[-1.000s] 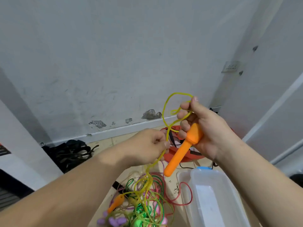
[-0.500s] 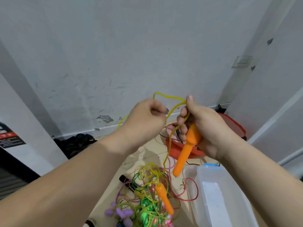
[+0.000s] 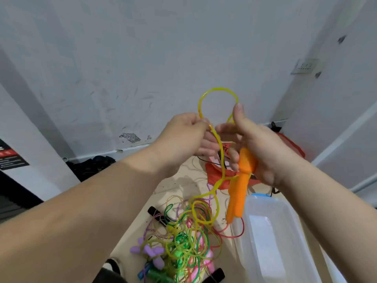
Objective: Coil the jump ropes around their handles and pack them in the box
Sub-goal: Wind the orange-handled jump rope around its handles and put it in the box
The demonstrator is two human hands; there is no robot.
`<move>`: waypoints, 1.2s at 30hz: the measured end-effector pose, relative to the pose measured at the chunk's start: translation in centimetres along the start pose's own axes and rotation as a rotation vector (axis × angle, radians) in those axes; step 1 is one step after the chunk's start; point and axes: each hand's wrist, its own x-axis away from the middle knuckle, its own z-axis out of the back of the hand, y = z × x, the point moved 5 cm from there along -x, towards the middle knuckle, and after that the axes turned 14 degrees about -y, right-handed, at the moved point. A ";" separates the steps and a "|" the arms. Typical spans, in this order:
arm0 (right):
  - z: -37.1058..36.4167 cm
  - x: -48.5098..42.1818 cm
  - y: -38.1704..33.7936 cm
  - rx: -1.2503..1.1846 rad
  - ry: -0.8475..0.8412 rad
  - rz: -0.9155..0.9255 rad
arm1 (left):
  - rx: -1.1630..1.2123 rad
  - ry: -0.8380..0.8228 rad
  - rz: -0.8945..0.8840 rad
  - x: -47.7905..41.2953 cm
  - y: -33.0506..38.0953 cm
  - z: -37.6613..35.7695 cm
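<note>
Hands meet mid-frame: the right hand (image 3: 263,152) grips the orange handle (image 3: 240,188), thumb raised to pin the yellow rope (image 3: 218,90). The left hand (image 3: 183,135) pinches that rope, shaping a loop, likely for winding. Slack trails into the tangle of ropes (image 3: 183,242) on the floor, beside the clear plastic box (image 3: 285,209) at lower right.

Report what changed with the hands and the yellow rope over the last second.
The left hand, pinching the yellow rope, rose level with the right hand, drawing the rope into a wider loop between them. The right hand kept its grip on the orange handle; the box stayed put.
</note>
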 end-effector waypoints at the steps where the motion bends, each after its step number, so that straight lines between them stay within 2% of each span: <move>1: -0.3 0.0 0.6 0.090 -0.051 -0.021 | 0.135 0.034 -0.025 0.0 0.4 0.3; 3: -0.8 -0.1 1.3 0.224 -0.111 -0.010 | 0.374 0.078 -0.064 0.0 0.8 0.8; 7: -0.2 -0.5 0.3 0.335 0.008 0.087 | 0.660 0.069 -0.135 0.0 1.1 1.3; 9: -0.1 -0.5 -0.4 0.245 0.036 0.149 | 0.550 0.051 -0.118 0.0 0.7 1.1; 12: -0.9 -0.3 -0.8 0.084 -0.009 0.207 | 0.149 -0.003 -0.074 0.4 -0.1 0.3; 14: -1.2 -0.3 -1.1 0.039 -0.055 0.232 | -0.024 -0.085 -0.089 0.8 0.3 -0.5; 18: -1.0 -0.2 -1.7 -0.115 -0.115 0.283 | 0.009 -0.274 -0.067 1.2 0.6 -1.6; 20: -0.8 -0.2 -1.8 -0.172 -0.128 0.285 | -0.049 -0.327 -0.105 1.3 0.4 -2.0; 24: -0.3 0.0 -1.7 -0.148 -0.106 0.241 | -0.238 -0.289 -0.134 1.4 -0.3 -2.1; 28: 0.5 0.1 -1.3 -0.059 -0.003 0.180 | -0.332 -0.266 -0.059 0.9 -0.7 -1.8; 33: 0.1 0.0 -0.8 0.033 0.041 0.157 | -0.387 -0.185 0.025 0.4 -1.5 -1.3; 36: 0.4 -0.1 -1.1 0.051 0.127 0.169 | -0.284 -0.068 0.038 0.3 -1.5 -0.7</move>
